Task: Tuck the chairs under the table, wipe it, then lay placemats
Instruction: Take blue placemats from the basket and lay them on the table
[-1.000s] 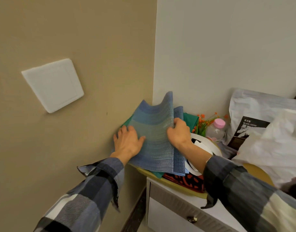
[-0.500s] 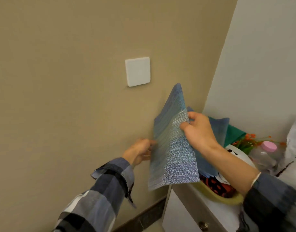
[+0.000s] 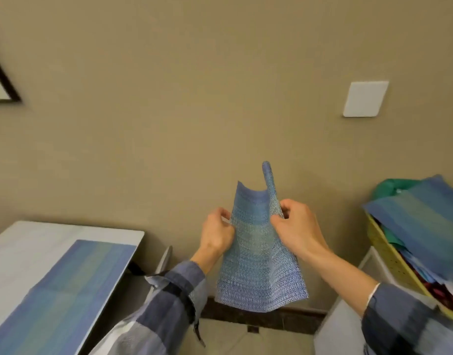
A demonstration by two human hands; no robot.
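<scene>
A blue-green woven placemat (image 3: 258,262) hangs in the air in front of the beige wall, bent along its length. My left hand (image 3: 216,233) pinches its left edge and my right hand (image 3: 298,228) grips its right edge. At the lower left stands the white table (image 3: 23,242), and a second blue-green placemat (image 3: 64,295) lies flat on it. A chair back (image 3: 164,260) shows beside the table's right end.
At the right, a yellow basket (image 3: 389,262) on a white cabinet (image 3: 340,326) holds more blue placemats (image 3: 422,221) and coloured cloths. A white wall plate (image 3: 365,99) is up right, a dark picture frame (image 3: 2,80) at the far left. Tiled floor lies below.
The view has swung left from the basket towards the table. The placemat has come away from the basket, and my left hand has taken hold of its left edge.
</scene>
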